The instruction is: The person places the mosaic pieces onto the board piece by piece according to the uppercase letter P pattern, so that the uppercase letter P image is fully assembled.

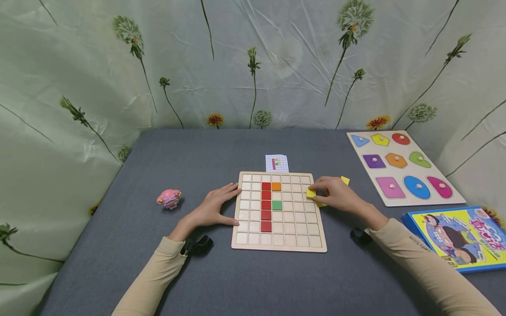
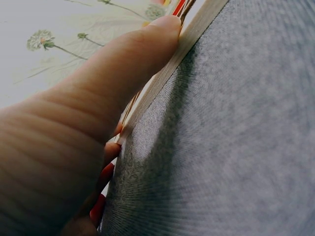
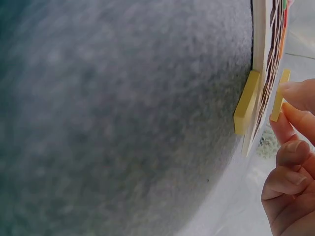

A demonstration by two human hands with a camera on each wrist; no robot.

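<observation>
Right hand (image 1: 336, 195) pinches yellow tile (image 1: 311, 192) beside board (image 1: 278, 245).

Head overhead; wrists grazing board (image 1: 278, 210) edges.

Soft, even light is filling the head view, and the hands are making only faint shadows on the table (image 1: 118, 245). Its edges are bending a little. Both wrist views are looking dimmer and blurry up close.
</observation>
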